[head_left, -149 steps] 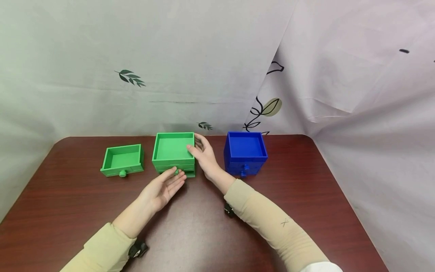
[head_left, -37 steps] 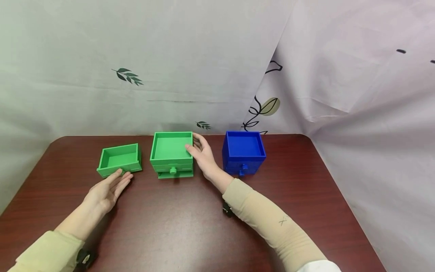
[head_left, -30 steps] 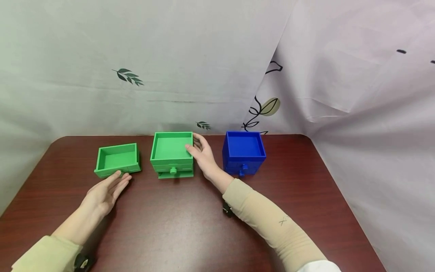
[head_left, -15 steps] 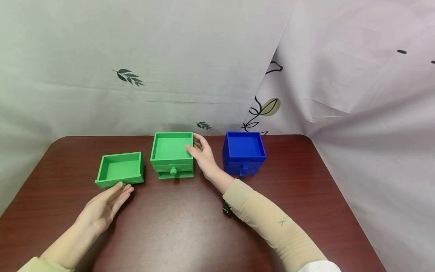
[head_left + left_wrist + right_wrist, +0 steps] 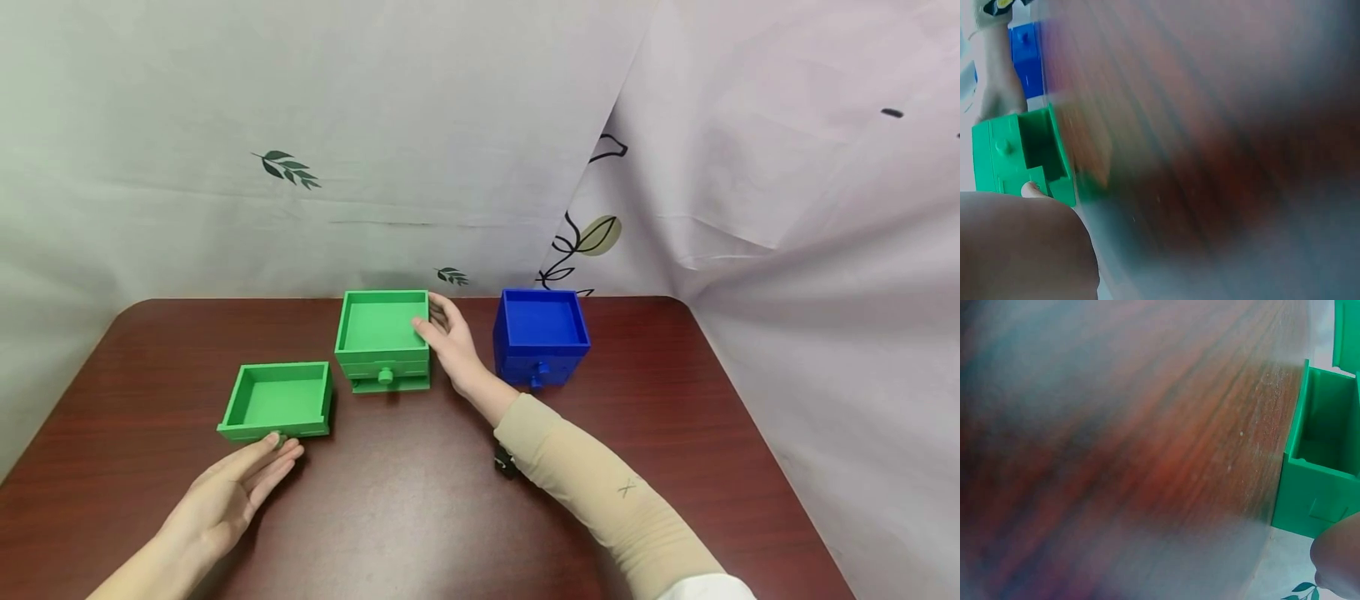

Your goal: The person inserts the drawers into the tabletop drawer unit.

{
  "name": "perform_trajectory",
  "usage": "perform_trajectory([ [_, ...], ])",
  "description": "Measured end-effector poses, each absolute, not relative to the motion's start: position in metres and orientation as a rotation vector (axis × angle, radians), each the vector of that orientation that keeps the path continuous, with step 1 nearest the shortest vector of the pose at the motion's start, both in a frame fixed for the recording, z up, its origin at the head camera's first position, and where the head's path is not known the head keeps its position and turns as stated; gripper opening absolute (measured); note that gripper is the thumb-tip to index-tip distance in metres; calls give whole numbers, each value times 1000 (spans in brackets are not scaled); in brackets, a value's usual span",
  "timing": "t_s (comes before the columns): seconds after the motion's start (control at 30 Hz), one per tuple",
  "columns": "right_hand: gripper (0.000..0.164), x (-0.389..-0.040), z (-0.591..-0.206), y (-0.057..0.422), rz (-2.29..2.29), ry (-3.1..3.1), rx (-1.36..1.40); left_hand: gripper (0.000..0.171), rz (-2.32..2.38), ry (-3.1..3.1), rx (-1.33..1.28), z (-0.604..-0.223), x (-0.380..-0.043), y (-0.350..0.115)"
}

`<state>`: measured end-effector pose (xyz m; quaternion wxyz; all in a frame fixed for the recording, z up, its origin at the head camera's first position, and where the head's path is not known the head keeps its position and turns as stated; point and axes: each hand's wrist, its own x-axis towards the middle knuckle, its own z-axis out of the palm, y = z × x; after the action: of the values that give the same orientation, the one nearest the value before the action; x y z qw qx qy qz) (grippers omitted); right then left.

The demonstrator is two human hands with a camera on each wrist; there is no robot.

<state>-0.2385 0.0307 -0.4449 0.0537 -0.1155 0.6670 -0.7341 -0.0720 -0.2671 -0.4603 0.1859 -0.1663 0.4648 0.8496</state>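
A loose green drawer (image 5: 277,400) lies open side up on the dark wooden table (image 5: 420,508), at the front left. My left hand (image 5: 243,483) reaches it from below, and thumb and fingers pinch its small front knob (image 5: 277,438). Behind it stands a green cabinet (image 5: 382,333) whose lower drawer, with its knob (image 5: 386,377), sticks out slightly. My right hand (image 5: 450,342) holds the cabinet's right side, thumb on the top rim. Both wrist views are mostly blurred; the left one shows green plastic (image 5: 1041,156) beside a fingertip.
A blue cabinet (image 5: 542,337) with a front knob stands just right of my right hand. Pale curtains with leaf prints hang behind the table and along its right edge. Bare tabletop spreads across the front and the right.
My left hand left the green cabinet's front, went to the loose drawer, and has pulled it toward me and a little right. My right hand and both cabinets have not moved.
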Motion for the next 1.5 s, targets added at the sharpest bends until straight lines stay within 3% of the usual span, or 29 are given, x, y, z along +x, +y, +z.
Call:
perform_trajectory([
  [0.47, 63, -239, -445, 30, -2218, 2039, -365, 33, 2330, 1358, -436, -464, -49, -243],
  [0.9, 63, -240, -446, 30, -2229, 2044, -362, 41, 2341, 1102, -191, -472, -46, -226],
  [1.3, 64, -240, -446, 31, -2217, 2040, -352, 23, 2192, 1254, -361, -471, -55, -196],
  [1.5, 63, -240, -447, 30, -2220, 2041, -362, 22, 2187, 1248, -370, -473, -58, -182],
])
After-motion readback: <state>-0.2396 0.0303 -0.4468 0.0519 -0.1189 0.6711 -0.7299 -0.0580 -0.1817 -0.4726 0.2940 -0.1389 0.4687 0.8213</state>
